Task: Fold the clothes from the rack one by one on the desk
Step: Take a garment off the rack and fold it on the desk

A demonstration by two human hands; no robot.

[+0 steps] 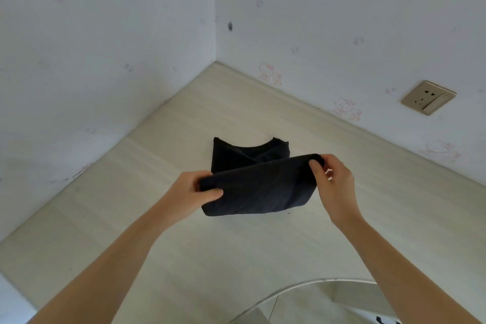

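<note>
A black garment point(256, 184), partly folded, lies in the middle of the pale wooden desk point(184, 118). Its collar end rests flat on the desk at the far side, neckline visible. The near end is lifted and doubled over toward the collar. My left hand point(193, 192) pinches the lifted fold at its left corner, thumb on top. At the right corner my right hand point(332, 181) pinches the same fold with thumb and fingers.
The desk sits in a corner between two white walls with faint pink cartoon stickers. A beige wall socket point(428, 97) is on the right wall. A curved metal rim point(315, 287) of some object shows at the bottom edge.
</note>
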